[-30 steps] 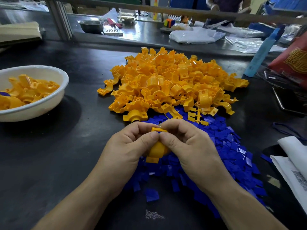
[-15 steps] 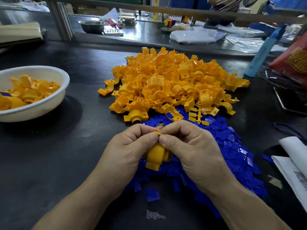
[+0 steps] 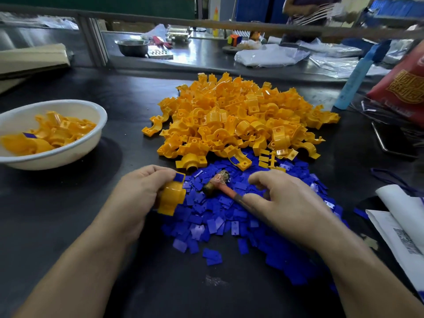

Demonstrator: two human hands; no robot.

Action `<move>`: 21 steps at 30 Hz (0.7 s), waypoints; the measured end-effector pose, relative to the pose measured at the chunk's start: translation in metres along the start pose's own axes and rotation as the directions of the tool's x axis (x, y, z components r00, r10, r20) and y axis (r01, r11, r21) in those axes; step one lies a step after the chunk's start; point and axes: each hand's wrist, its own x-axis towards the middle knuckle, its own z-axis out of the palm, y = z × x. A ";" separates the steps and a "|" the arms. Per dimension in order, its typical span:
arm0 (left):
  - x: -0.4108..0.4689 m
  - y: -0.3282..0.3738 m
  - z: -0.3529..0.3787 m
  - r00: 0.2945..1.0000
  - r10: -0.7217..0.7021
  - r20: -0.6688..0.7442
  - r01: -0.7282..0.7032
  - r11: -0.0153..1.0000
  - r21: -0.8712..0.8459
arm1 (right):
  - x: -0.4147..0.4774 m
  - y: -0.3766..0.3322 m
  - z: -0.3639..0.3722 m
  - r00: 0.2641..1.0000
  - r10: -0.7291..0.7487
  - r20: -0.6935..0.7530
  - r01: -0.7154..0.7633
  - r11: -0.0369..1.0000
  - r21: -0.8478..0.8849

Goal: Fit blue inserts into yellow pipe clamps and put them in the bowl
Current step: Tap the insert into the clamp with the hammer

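While my left hand (image 3: 137,191) grips one clamp (image 3: 171,197), my right hand (image 3: 284,203) lies loosely curled on the hammer (image 3: 220,185).

I see the clamp at about 9 o'clock from the blue inserts (image 3: 229,216), its long axis running from 6 to 12 o'clock with a slight lean toward 1; a blue insert (image 3: 179,177) sits at its far end, under my fingertips. My palm hides the clamp's left side. The hammer lies on the inserts, head toward 11 o'clock, handle running under my right fingers, so I cannot tell if they clasp it. The clamp pile (image 3: 238,120) sits at 12 o'clock beyond the inserts, touching them. At 9 o'clock the bowl (image 3: 68,152) holds clamps and is cut off by the frame's left edge.
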 end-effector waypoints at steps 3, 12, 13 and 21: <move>0.005 0.006 -0.017 1.000 0.002 0.009 -0.004 0.977 0.212 | -0.009 0.002 -0.012 0.998 0.011 0.061 -0.006 0.997 -0.081; 0.002 -0.015 -0.041 0.982 0.173 -0.073 -0.031 0.529 0.848 | -0.040 0.011 0.008 0.995 0.052 0.086 -0.020 0.940 -0.341; -0.001 -0.019 -0.041 0.977 0.199 -0.074 -0.036 0.500 0.865 | -0.042 0.011 0.009 0.996 0.034 0.078 -0.005 0.937 -0.349; -0.010 -0.042 -0.031 0.907 0.416 -0.067 -0.137 0.442 0.886 | -0.050 0.000 0.002 1.000 0.024 -0.019 -0.026 0.989 -0.143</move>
